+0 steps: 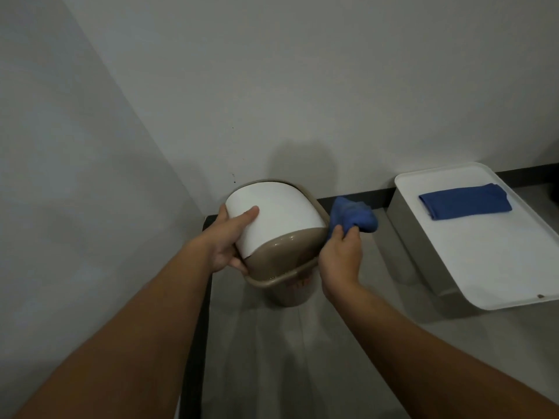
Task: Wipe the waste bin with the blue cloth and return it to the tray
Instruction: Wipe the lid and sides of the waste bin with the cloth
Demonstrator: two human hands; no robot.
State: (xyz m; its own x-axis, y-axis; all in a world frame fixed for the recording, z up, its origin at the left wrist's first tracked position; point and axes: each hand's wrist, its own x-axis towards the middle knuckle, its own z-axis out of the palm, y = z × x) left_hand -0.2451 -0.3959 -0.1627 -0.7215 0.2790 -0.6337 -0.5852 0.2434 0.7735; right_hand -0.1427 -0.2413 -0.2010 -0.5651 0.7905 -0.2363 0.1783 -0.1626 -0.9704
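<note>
A beige waste bin (284, 258) with a white swing lid (281, 213) stands on the grey floor near the wall corner, tilted toward me. My left hand (233, 240) grips the bin's left side, thumb lying on the white lid. My right hand (341, 255) holds a bunched blue cloth (352, 217) pressed against the bin's right rim. A white tray (490, 264) sits to the right on a grey box, with a second folded blue cloth (464, 201) lying on it.
White walls meet in a corner just behind the bin. A dark skirting strip (357, 204) runs along the wall base. The grey box (423, 255) under the tray stands close to the right of the bin.
</note>
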